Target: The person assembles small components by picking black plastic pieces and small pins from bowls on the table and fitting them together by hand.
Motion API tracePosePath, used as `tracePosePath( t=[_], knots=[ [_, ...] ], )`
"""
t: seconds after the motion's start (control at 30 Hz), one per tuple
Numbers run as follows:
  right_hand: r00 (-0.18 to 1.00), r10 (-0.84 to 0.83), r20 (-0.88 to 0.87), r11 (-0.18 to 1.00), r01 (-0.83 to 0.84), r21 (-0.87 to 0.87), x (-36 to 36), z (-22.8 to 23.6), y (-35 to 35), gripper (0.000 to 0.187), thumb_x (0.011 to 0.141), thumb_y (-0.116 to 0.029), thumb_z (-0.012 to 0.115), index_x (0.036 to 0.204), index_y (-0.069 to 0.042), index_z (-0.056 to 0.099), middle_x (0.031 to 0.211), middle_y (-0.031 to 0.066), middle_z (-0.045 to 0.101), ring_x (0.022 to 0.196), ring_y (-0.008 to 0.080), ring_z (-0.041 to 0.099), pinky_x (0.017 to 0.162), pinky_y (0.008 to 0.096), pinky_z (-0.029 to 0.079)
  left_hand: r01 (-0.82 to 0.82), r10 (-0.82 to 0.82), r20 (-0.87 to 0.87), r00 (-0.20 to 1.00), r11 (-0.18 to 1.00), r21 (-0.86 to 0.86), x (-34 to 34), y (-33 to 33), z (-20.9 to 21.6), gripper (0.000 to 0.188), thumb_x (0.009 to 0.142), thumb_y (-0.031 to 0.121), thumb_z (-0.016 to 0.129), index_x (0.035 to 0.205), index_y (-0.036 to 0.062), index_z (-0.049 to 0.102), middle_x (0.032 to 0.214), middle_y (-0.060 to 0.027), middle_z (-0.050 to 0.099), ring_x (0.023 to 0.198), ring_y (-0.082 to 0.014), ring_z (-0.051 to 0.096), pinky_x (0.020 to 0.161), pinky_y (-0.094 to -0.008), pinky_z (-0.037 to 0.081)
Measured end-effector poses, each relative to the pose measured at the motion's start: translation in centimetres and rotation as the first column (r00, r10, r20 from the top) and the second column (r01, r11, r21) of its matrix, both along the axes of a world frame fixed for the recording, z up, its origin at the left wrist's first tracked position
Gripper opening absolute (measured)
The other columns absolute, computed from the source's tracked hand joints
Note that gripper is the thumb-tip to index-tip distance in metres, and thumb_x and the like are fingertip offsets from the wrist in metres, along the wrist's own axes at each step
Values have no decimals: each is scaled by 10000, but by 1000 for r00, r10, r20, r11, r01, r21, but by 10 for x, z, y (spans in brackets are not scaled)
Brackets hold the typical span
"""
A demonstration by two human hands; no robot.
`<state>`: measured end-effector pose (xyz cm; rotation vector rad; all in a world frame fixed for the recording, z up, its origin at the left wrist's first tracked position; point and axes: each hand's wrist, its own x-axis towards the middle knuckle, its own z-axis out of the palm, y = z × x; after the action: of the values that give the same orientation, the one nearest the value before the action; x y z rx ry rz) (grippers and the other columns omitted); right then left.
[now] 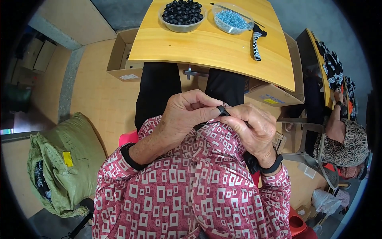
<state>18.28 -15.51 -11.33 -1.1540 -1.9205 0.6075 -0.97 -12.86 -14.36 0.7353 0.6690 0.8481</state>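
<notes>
Above my lap, both hands meet at a small black bead (223,111). The thumb and forefinger of my left hand (181,113) are closed on it from the left. My right hand (256,125) pinches close against the bead's right side; what exactly lies between those fingertips is hidden. A thin dark cord (209,123) runs left from beneath the right thumb. Under my right wrist hangs a piece of black material (251,162), partly covered by the hand and sleeve.
On the yellow table (207,49) stand a tub of black beads (183,16) and a tub of small blue beads (232,20). A striped fabric strip (256,46) lies right. Cardboard boxes (123,57) flank the table. A green sack (67,159) stands left; another person (342,139) sits right.
</notes>
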Motion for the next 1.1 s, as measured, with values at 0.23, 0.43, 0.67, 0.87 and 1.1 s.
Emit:
tracePosePath(
  t=[0.23,0.43,0.67,0.87,1.1],
  knots=[
    [960,-32,278,963,-45,266,-31,12,-4,215,731,-67,771,869,37,644,713,105,616,626,210,632,509,297,509,-14,39,-119,992,978,208,-27,-2,-3,168,828,-39,683,986,14,671,977,-81,680,901,-111,638,834,-237,527],
    [907,-47,419,954,-84,289,-48,13,-14,257,708,6,758,920,51,620,720,117,601,604,207,617,507,291,510,-21,73,-186,980,964,265,-40,-10,-4,166,834,-19,685,996,14,675,986,-93,684,913,-116,645,837,-233,533],
    [953,-64,295,956,-26,292,-59,-7,-20,205,732,-2,754,884,53,628,737,125,630,613,214,637,520,284,515,17,19,-174,985,979,203,-49,-10,-11,172,824,-23,691,993,8,678,974,-96,690,905,-127,650,832,-243,535],
    [995,-7,-101,997,0,-72,-23,-34,-17,144,761,-68,768,770,12,648,708,112,643,623,176,641,566,266,493,53,-16,-186,982,978,199,-26,-13,-31,170,806,-46,698,967,8,689,973,-92,692,900,-129,651,832,-252,536],
    [974,-23,-227,968,-36,-249,18,-54,-22,148,764,-67,766,788,7,640,718,85,634,620,157,622,558,257,476,65,38,-294,955,941,331,13,-16,-47,158,804,-29,705,960,-7,693,950,-92,699,880,-118,653,813,-239,535]
  ],
)
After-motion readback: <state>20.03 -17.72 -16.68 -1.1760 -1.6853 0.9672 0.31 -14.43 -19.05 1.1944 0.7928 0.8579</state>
